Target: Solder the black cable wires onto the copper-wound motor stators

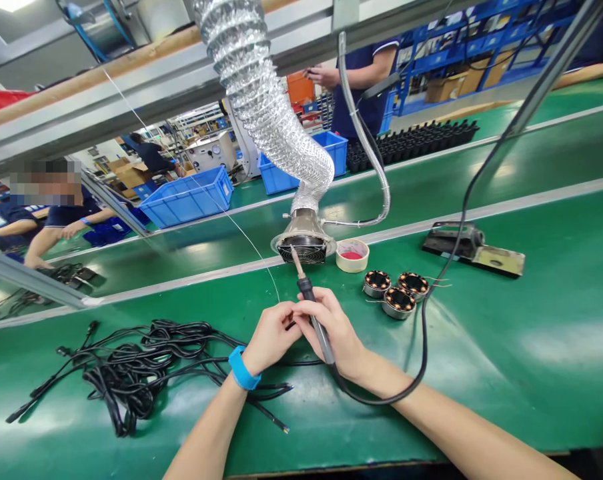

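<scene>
My right hand (339,333) is closed around a soldering iron (323,340), its tip pointing up and away toward the fume extractor's intake (304,243). Pinched together, the fingers of my left hand (272,339) meet the right fingertips; a small dark piece shows there, mostly hidden. A thin solder wire (251,241) hangs from above and ends just behind the left hand. One black cable runs beneath both hands. To the left lies a tangled pile of black power cables (146,367), some with stripped ends near my blue-banded left wrist.
Right of the intake are a tape roll (352,256), three copper-wound stators (399,303) and a soldering iron stand (471,250). The iron's cord (424,333) loops over the right forearm. Blue bins (189,199) and co-workers are beyond the bench. A foil duct (281,133) hangs overhead.
</scene>
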Demonstrator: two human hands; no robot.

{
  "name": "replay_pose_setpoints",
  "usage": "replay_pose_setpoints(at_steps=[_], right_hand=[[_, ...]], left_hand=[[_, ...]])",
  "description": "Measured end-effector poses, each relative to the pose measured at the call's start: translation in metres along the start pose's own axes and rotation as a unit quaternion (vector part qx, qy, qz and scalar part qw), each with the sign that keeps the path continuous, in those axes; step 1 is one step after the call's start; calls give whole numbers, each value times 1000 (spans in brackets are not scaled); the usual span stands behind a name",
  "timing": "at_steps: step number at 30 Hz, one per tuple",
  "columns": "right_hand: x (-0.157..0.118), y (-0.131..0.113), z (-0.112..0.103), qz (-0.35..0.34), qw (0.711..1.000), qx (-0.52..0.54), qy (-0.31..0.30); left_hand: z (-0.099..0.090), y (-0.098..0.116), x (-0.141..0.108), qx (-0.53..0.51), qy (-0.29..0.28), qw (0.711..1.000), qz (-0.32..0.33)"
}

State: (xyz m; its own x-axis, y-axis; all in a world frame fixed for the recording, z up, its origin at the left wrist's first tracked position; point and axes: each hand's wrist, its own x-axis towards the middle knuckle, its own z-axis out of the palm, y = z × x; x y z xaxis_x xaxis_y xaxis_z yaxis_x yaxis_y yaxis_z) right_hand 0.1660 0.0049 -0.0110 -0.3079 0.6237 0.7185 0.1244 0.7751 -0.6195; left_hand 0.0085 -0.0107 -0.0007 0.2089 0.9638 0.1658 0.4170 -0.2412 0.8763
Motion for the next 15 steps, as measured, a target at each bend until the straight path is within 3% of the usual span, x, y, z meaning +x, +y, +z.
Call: replay_pose_setpoints(at_steps=[5, 11, 15], right_hand=[[-3, 11, -2, 23, 1000, -5, 11], [-6, 17, -5, 52, 999, -2, 12], [-7, 17, -4, 58, 998, -8, 8]], left_hand=[[-4, -1, 1, -11, -9, 999, -29], [-13, 7, 3, 24, 7, 1000, -11], [-13, 8, 4, -25, -11, 998, -59]])
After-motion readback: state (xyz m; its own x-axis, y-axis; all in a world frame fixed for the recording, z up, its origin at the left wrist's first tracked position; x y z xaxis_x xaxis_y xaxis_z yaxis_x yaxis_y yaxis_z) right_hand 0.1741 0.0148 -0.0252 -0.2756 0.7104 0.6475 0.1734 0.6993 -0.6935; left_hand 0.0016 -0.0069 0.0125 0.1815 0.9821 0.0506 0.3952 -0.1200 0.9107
